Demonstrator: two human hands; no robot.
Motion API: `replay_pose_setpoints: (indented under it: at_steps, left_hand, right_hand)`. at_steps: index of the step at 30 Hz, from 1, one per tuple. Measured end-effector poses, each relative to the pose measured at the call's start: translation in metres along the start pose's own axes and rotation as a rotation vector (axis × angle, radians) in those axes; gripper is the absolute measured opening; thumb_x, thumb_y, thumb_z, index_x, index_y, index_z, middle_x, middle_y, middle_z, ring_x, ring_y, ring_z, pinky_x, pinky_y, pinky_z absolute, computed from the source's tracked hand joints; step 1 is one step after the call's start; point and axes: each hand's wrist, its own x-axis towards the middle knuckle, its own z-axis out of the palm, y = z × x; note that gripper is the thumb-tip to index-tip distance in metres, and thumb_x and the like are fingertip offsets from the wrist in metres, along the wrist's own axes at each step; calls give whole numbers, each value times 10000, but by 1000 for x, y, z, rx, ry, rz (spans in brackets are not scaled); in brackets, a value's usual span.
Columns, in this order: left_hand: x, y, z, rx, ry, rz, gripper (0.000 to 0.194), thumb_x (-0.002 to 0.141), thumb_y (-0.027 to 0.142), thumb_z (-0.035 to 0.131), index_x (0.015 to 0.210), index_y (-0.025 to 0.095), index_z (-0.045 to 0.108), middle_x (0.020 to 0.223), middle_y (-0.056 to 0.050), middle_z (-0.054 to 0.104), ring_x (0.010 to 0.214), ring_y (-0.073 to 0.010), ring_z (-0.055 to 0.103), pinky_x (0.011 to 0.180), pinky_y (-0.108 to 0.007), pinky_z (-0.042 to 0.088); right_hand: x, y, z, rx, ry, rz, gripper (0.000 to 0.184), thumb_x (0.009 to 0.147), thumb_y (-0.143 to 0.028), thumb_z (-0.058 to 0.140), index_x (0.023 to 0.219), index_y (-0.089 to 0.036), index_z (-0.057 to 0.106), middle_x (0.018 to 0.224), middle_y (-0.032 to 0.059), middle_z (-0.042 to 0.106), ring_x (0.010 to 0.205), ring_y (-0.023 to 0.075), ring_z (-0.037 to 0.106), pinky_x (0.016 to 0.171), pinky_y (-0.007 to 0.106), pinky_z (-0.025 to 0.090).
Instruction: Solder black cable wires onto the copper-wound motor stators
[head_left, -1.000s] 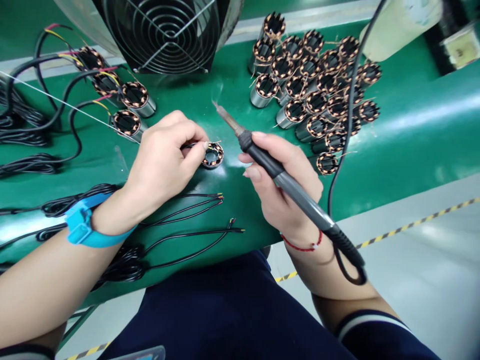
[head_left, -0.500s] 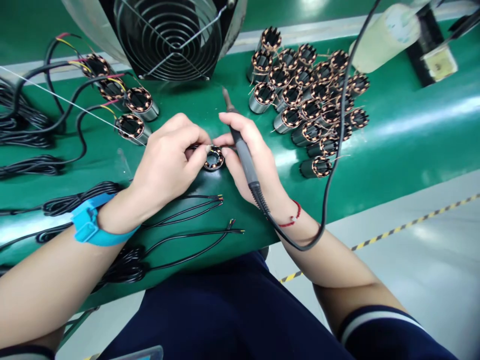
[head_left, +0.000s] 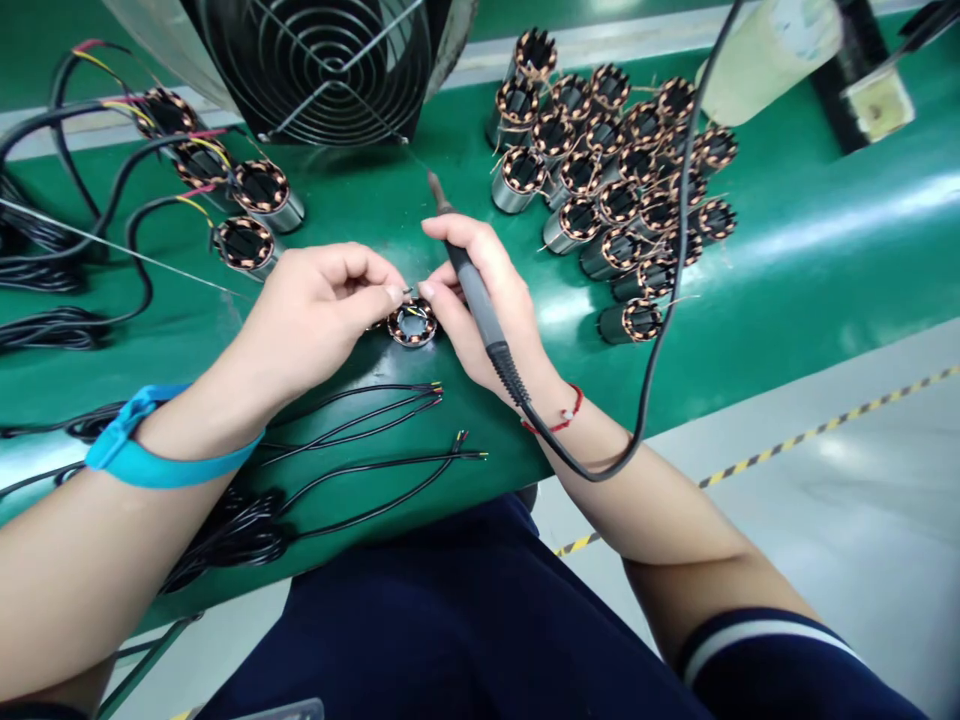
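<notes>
My right hand [head_left: 491, 300] is closed around a soldering iron [head_left: 480, 300], its tip pointing up and away toward the fan. The thumb and a finger of that hand come together beside a motor stator [head_left: 412, 324], a ring with copper windings standing on the bench. On the stator's left, my left hand [head_left: 322, 310] pinches what looks like a thin wire at its upper rim; the fingers partly hide it. Small pale and yellow strands show across the stator's opening. Below the hands lie black cables [head_left: 375, 465] with stripped, coloured ends.
Several stators [head_left: 619, 200] stand grouped at the right rear; others with cables attached [head_left: 247, 245] stand at left. A fan [head_left: 334, 70] is at the back. The iron's cord [head_left: 681, 230] loops over the right forearm. A bottle [head_left: 765, 70] and sponge holder [head_left: 879, 108] are far right.
Both hands and the stator appear slightly further left in the view, which itself has shifted. The left fingertips have drawn back a little, showing more of the stator. The iron stays in the right hand.
</notes>
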Motion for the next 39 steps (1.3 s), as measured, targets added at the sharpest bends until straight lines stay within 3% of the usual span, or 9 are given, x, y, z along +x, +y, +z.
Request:
replay_pose_setpoints:
  at_steps: [5,11,17,24,27,31,34,39]
  left_hand:
    - [-3,-1,-1,-20,-9,-19,82,777,162,624,716,208,654,677,34,620,596,-103,521,587,-269,431]
    - [-4,-3,-5,109,-13,21,36,761,201,630,725,199,631,681,26,594,610,-111,501,587,-274,410]
    - [-4,-3,-7,166,13,38,70,767,244,642,721,195,659,690,14,590,588,-113,477,564,-287,371]
    - [-5,-3,0,250,18,80,111,797,289,629,761,215,703,685,12,581,615,-124,498,605,-291,405]
    - [-5,-3,0,260,12,99,128,808,303,617,778,210,700,703,8,590,634,-124,507,621,-282,414]
    - [-3,-2,-9,211,-57,25,182,789,349,607,785,176,662,719,3,615,638,-117,507,603,-251,405]
    - [-2,-2,-17,131,-146,-72,204,732,364,629,731,160,636,671,8,607,615,-113,506,578,-233,399]
    - [-3,-3,-15,19,-102,-157,168,690,322,671,692,157,643,661,8,626,624,-111,533,598,-233,411]
  right_hand:
    - [-1,2,0,12,-15,-7,414,876,-149,581,1240,-286,439,860,-67,670,771,95,645,809,224,569]
    - [-6,5,2,196,27,-98,420,897,-132,537,1280,-261,421,869,-45,618,787,104,634,845,246,568]
    - [-10,2,-2,182,16,-123,426,902,-115,510,1299,-242,418,925,-36,621,827,94,639,883,236,564]
    - [-10,9,-1,51,6,-274,367,953,-239,462,1317,-215,430,1188,17,629,926,120,650,925,318,554]
    - [-12,8,0,19,27,-269,362,961,-220,398,1322,-216,413,1141,20,631,946,131,646,934,339,545]
    - [-15,3,-3,-31,63,-287,405,935,-203,407,1339,-213,383,1010,23,618,946,165,630,923,377,530]
    - [-17,1,-4,-107,18,-353,406,909,-203,448,1313,-227,411,974,17,629,924,187,616,902,396,513]
    - [-18,4,1,-150,8,-389,397,903,-129,440,1285,-238,433,1089,12,659,953,171,597,883,348,496]
